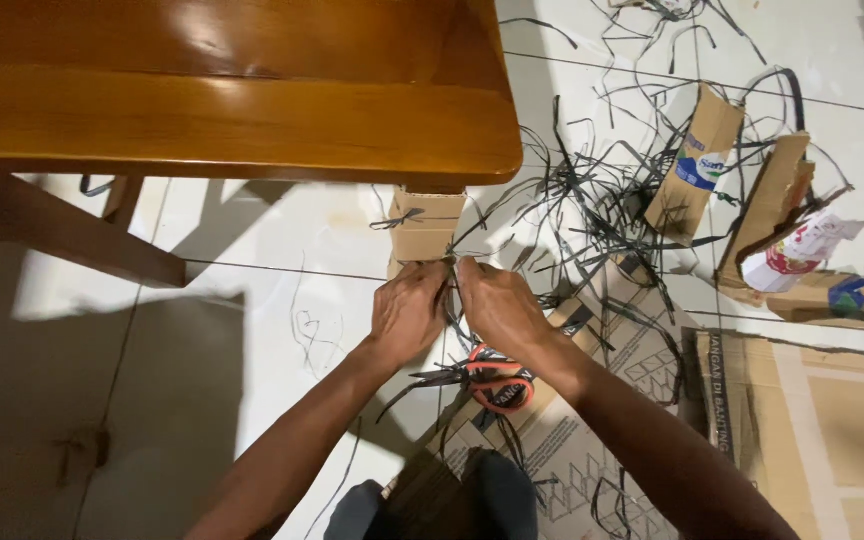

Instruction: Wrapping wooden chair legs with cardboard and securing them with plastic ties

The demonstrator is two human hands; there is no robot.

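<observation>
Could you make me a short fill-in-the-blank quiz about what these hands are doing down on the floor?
1. Both hands, the left hand and the right hand, pinch thin strips coloured ____.
2. The cardboard wrap goes around a table ____.
3. The scissors have handles coloured ____.

Missing words: black; leg; red

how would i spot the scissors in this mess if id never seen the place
Start at the big glossy wooden table and drop to the two hands working at its cardboard-wrapped leg. Just below the right wrist, on flattened brown cardboard, lie the red-orange-handled scissors. They are the only bright looped thing among thin black strips.
</observation>
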